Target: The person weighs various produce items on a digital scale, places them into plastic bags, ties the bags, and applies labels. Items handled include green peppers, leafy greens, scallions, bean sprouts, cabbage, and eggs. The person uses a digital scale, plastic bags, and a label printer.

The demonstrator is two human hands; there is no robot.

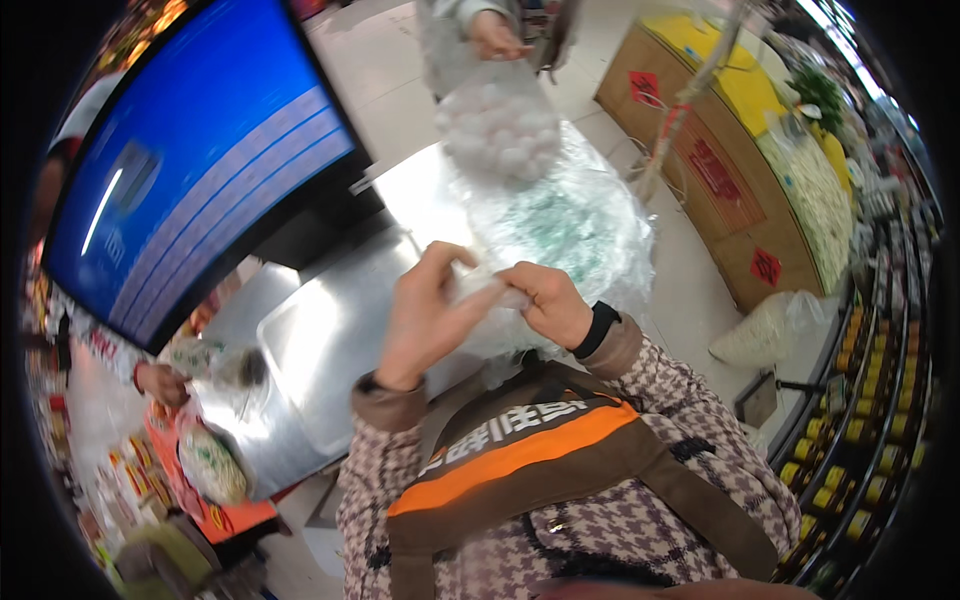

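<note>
My left hand (431, 315) and my right hand (553, 301) meet in front of my chest around a piece of thin translucent plastic (480, 283). My right fingers pinch its edge, while my left thumb and fingers curl about it; motion blurs both. Just beyond them, a crumpled clear plastic bag or sheet (577, 232) with green patches covers part of the metal counter (307, 352). Above its far end another person's hand (499, 36) is by a clear bag of round pale items (502, 135), too blurred to identify.
A large lit screen (202, 150) stands on the left. Beyond it a person's hand (161, 384) is at bagged goods (236, 367), near another full bag (214, 465). To the right are a wooden display bin (697, 165), a filled sack (754, 330) and shelves of jars (847, 450).
</note>
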